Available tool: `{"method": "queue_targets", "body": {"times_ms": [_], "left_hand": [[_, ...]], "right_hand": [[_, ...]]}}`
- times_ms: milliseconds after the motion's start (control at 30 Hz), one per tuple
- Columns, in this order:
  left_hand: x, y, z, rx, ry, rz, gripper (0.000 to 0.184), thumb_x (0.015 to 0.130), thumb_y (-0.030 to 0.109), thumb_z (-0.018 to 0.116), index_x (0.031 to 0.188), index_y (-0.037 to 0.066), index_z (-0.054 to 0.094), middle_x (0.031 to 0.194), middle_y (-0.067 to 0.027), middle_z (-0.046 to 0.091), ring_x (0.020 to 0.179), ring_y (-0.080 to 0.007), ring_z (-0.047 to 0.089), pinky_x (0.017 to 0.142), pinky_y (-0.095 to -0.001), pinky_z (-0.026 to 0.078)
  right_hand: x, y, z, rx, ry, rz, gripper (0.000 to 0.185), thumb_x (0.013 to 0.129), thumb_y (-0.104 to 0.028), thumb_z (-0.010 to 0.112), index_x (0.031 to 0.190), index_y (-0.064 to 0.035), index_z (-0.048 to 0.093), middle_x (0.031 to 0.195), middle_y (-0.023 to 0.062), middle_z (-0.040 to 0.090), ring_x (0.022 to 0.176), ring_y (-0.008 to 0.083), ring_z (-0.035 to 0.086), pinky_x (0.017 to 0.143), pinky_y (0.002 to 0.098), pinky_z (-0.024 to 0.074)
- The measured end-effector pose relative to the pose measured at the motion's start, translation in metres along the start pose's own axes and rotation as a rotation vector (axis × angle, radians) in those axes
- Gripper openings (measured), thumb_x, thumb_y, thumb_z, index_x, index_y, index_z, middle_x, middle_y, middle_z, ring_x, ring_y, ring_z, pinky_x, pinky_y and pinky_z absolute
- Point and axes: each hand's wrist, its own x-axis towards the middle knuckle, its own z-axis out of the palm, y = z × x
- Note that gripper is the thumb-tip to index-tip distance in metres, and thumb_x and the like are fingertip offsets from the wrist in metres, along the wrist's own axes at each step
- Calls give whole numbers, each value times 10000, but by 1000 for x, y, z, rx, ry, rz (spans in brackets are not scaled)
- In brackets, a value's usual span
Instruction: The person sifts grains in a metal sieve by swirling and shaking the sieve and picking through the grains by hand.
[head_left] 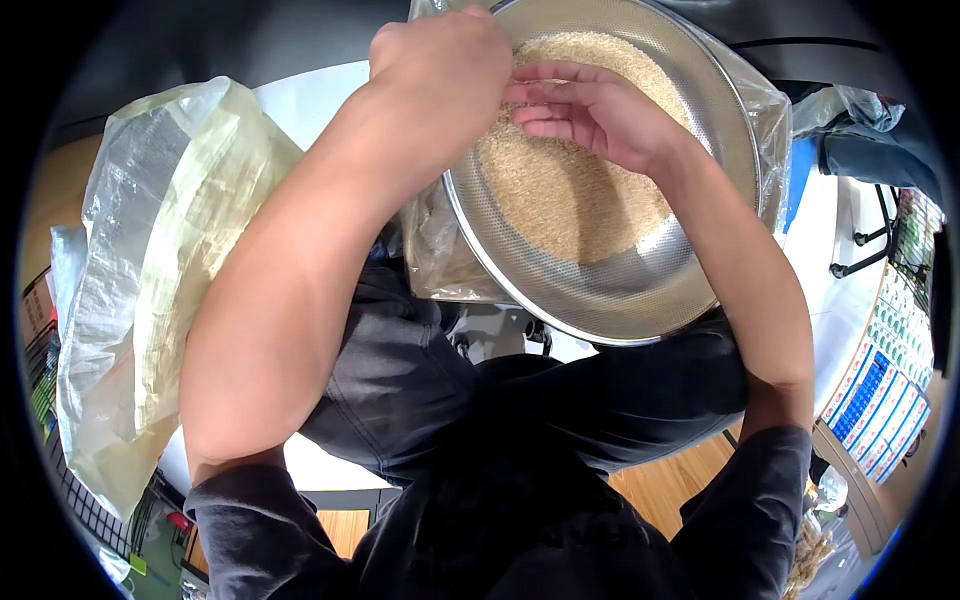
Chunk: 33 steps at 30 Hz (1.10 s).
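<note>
A large round metal mesh sieve (610,290) holds a bed of pale tan grain (570,215) that looks like rice. My left hand (445,55) is closed at the sieve's upper left rim, its back towards me. The curled fingers are hidden, so what they grip cannot be seen. Over the grain hovers my right hand (605,115), fingers stretched out and slightly apart, pointing left towards my left wrist. Nothing shows in it. Beneath the sieve lies a clear plastic bag (440,265), its edges sticking out on both sides.
To the left hangs a big translucent yellowish plastic bag (165,250), close to my left forearm. My dark-clad legs (620,400) are under the sieve's near edge. At the right are a white surface (830,260), blue-and-white boxed packs (875,415) and another person's dark sleeve or trouser leg (880,155).
</note>
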Motion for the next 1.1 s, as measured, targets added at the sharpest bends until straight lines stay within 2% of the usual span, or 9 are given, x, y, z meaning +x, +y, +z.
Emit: {"method": "queue_targets", "body": {"times_ms": [67,300,367,500,567,700,867,967,1100], "left_hand": [[2,0,-2,-16,-34,-10,231,871,51,554,1045,-80,631,869,-203,738,805,-322,756,673,-412,603],[-4,0,-10,-51,0,30,250,869,32,539,1062,-103,624,878,-217,738,814,-324,755,675,-422,602],[-7,4,-15,-38,-2,19,246,871,32,537,1060,-101,624,881,-217,738,821,-323,755,679,-423,602],[1,2,-9,-7,-78,-4,232,879,36,535,1053,-90,624,889,-213,740,837,-320,755,692,-423,602],[1,1,-7,-11,-77,-3,228,881,40,539,1051,-85,624,892,-212,740,839,-320,756,696,-423,602],[-6,6,-19,-54,-31,-4,219,883,46,547,1047,-76,625,906,-214,742,853,-319,758,701,-426,602],[-2,3,-17,-37,-78,-5,216,884,49,550,1045,-72,626,916,-216,742,861,-324,758,706,-429,603],[2,0,-7,-21,-62,7,216,884,54,553,1046,-69,627,910,-211,741,856,-326,757,702,-426,603],[-5,3,-17,32,-36,34,216,882,61,559,1045,-63,629,894,-203,740,845,-323,756,692,-413,601]], "right_hand": [[6,7,-3,26,-11,29,381,1047,-30,461,1409,89,462,1274,188,623,1129,233,677,1013,328,584],[5,3,-19,77,328,-298,259,1043,-7,438,1273,57,539,1239,166,606,1130,262,650,1099,374,514],[2,-2,-15,71,403,-287,316,1050,-6,434,1355,50,490,1355,174,565,1257,297,592,1133,418,485],[1,1,-12,-24,316,-251,327,1063,-25,397,1370,54,475,1354,186,569,1259,298,599,1116,395,503],[3,4,-6,26,136,-114,315,1061,-34,418,1349,74,487,1323,198,590,1207,278,634,1065,355,551],[7,12,1,20,6,35,337,1066,-44,414,1375,81,461,1357,210,576,1241,287,620,1052,340,563],[13,13,-11,32,278,-281,359,1077,-71,413,1397,86,449,1350,198,588,1243,287,620,1057,326,556],[12,6,-17,89,370,-334,332,1072,-73,453,1368,78,463,1396,193,537,1311,302,557,1145,388,480],[9,5,-17,74,391,-369,324,1072,-70,451,1360,79,468,1383,191,545,1272,298,585,1135,396,490]]}}
